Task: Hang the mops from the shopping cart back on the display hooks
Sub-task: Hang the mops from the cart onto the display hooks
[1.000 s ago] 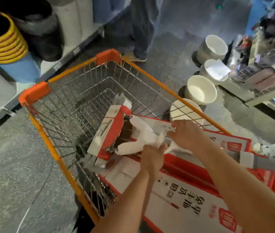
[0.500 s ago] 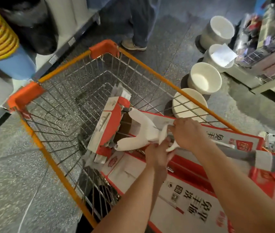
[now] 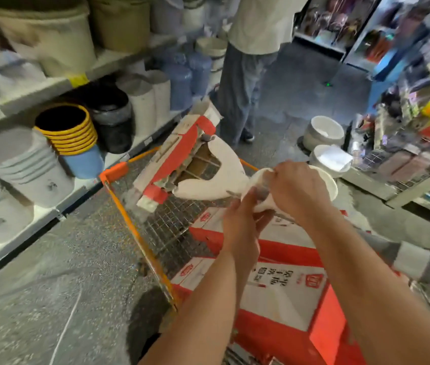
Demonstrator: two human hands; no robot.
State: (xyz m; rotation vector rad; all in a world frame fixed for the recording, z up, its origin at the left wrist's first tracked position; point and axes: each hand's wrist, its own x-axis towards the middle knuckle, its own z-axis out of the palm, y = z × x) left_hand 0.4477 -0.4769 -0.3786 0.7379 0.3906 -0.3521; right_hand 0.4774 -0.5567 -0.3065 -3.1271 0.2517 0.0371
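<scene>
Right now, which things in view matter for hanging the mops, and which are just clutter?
Job: mop, gripped by left hand and right hand; cart; boxed mops inside it.
Lying about: yellow buckets on the shelf; white basins on the floor; person standing ahead.

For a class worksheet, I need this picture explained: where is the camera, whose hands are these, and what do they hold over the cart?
There is no machine: a person wears one wide-angle camera on the head, looking down at their own arms. The left hand and right hand both have their grip on the white plastic forked neck of a flat mop, its head wrapped in red-and-white cardboard, held over the orange-rimmed wire shopping cart. More red-and-white cardboard packs lie in the cart. On the left shelf stand stacked plastic buckets.
</scene>
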